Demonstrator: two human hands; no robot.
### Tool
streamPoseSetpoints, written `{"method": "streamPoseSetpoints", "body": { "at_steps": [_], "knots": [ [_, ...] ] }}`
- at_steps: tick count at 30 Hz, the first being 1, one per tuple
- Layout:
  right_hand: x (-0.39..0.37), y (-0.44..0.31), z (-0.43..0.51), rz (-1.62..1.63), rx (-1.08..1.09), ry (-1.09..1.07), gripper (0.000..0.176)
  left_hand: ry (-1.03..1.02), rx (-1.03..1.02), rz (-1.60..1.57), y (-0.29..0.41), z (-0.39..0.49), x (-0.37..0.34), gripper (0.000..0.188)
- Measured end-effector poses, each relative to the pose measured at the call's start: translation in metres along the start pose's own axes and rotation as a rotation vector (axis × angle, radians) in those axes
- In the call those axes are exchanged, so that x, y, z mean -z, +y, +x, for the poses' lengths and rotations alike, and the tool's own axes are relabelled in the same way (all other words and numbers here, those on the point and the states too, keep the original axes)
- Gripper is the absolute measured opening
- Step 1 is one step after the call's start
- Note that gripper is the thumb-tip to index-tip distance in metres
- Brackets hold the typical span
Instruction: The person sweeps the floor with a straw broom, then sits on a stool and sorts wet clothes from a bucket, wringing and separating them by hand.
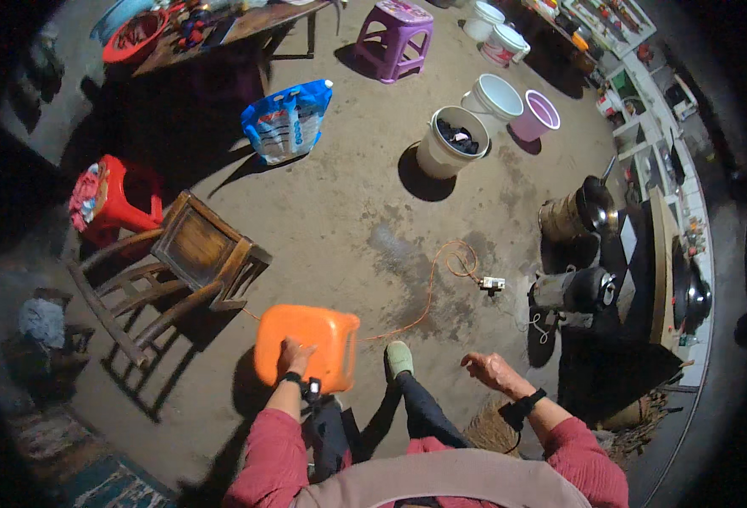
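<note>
My left hand is on the top of an orange plastic stool. Its fingers seem to hook into the middle of the seat, with the thumb lying along the surface; the fingertips are hidden. My right hand hangs in the air to the right of my legs, fingers loosely bent and nothing in them. Between the hands, my foot in a pale green shoe stands on the floor. A thin orange cable runs from behind the stool to a white power strip.
A wooden chair stands left, beside a red stool bearing cloth. Ahead are a blue bag, a purple stool and several buckets, one white bucket holding dark cloth. A metal kettle sits right, near a broom.
</note>
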State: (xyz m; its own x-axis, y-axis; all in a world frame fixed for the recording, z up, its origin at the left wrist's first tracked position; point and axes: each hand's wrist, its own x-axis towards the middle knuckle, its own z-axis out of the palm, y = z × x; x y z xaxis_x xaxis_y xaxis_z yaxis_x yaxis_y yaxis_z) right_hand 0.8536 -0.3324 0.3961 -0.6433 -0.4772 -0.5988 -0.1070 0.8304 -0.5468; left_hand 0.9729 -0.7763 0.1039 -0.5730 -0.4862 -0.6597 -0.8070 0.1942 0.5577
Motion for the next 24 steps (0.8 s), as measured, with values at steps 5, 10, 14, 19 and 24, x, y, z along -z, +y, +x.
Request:
{"method": "streamPoseSetpoints", "body": {
  "at_steps": [5,10,14,19,24],
  "knots": [
    [0.057,0.065,0.003,0.018,0.043,0.159,0.017,-0.098,-0.188,-0.063,0.138,-0.011,-0.044,0.056],
    [0.137,0.100,0.026,0.085,0.160,0.317,0.013,-0.193,-0.353,-0.227,0.305,-0.026,-0.080,0.047],
    [0.196,0.085,0.076,0.061,0.291,0.370,0.013,-0.144,-0.460,-0.182,0.424,-0.024,-0.095,0.046],
    [0.277,0.085,0.130,0.143,0.175,0.387,0.015,-0.265,-0.487,-0.336,0.520,0.033,-0.094,0.046],
    [0.343,0.128,0.132,0.077,-0.069,0.513,0.015,-0.337,-0.402,-0.494,0.596,0.115,-0.072,0.045]
  ]
}}
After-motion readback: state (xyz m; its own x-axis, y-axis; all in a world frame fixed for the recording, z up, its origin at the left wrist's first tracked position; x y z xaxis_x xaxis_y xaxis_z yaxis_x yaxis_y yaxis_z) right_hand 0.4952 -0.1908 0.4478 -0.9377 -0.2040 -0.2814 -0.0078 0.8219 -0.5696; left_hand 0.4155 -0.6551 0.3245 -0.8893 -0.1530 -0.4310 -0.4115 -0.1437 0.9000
